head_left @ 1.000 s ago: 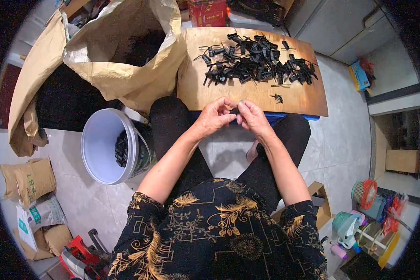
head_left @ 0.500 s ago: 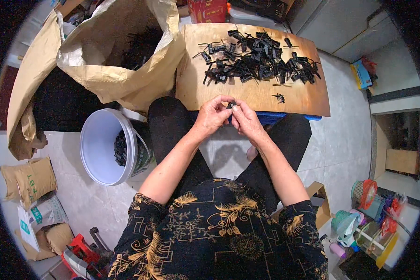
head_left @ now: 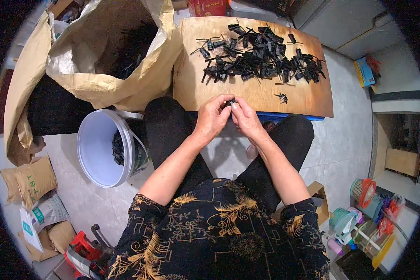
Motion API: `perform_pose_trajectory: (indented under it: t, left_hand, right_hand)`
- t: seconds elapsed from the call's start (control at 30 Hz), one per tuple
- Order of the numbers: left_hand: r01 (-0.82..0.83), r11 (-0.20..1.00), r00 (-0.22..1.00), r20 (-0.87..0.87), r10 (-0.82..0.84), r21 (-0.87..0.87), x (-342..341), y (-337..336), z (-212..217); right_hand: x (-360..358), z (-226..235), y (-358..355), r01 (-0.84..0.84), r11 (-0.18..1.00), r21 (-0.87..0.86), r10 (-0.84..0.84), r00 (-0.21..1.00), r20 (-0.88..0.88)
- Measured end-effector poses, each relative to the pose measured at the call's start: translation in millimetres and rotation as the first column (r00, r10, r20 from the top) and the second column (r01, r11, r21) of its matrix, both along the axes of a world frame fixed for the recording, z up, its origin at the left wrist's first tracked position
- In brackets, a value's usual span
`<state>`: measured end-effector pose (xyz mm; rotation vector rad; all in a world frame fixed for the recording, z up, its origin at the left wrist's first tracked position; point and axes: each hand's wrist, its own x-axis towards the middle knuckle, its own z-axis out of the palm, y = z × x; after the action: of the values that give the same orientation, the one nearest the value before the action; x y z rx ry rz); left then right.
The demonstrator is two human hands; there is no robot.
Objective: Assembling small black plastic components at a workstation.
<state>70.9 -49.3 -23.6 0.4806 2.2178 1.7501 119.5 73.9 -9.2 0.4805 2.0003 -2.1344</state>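
Seated over a pale tiled floor [head_left: 345, 140], with a wooden board [head_left: 205, 88] laid across the upper middle of the frame as a work surface, its near edge resting on something blue [head_left: 294, 115]. Heaped on the board's far half, a pile of small black plastic clips [head_left: 261, 58], with one stray clip [head_left: 281, 97] lying apart near the board's front edge. Just below that front edge, at frame centre, left hand [head_left: 212, 119] and right hand [head_left: 247, 119] pressed together fingertip to fingertip, both pinching one small black clip [head_left: 232, 101] between thumbs and forefingers, held above the lap and clear of the board. Upper left, a large brown paper sack [head_left: 93, 74] standing open, dark pieces showing deep inside. Below it, left of centre, a white plastic bucket [head_left: 95, 149] tipped toward the camera, with a few black pieces against its inner wall. Lower left corner, a cluster of packages: a tan bag [head_left: 28, 179] with green print, a white-and-teal printed packet [head_left: 44, 212] beneath it, and another brown bag [head_left: 58, 235] lower down, beside a red tool [head_left: 84, 247]. Top centre edge, a red box [head_left: 207, 7] behind the board. Upper right, a blue packet [head_left: 364, 72] lying on the floor by a grey wall. Lower right, a small cardboard box [head_left: 319, 196] beside the knee, then baskets and bottles in teal, orange and yellow [head_left: 364, 219], too small to tell apart.
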Motion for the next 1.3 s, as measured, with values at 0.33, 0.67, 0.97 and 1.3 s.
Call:
perform_pose_trajectory:
  t: [0.33,0.67,0.97,1.3]
  left_hand:
    - [-0.055,0.967,0.954,-0.300,-0.022,-0.248,2,4,13]
    - [-0.100,0.889,0.867,0.477,-0.143,0.447,-5,-18,27]
    - [-0.058,0.825,0.735,0.583,-0.346,0.562,-4,-25,22]
    - [0.158,0.859,0.743,0.515,-0.428,0.486,2,-21,22]
  right_hand:
    - [-7,-19,3,-0.021,1.000,0.001,0.021,0.998,-0.067]
    - [8,-5,11,0.022,0.999,-0.027,-0.025,0.994,-0.103]
    - [19,11,16,0.094,0.961,-0.259,-0.132,0.982,-0.133]
    - [19,8,18,-0.010,0.973,-0.230,-0.019,0.992,-0.123]
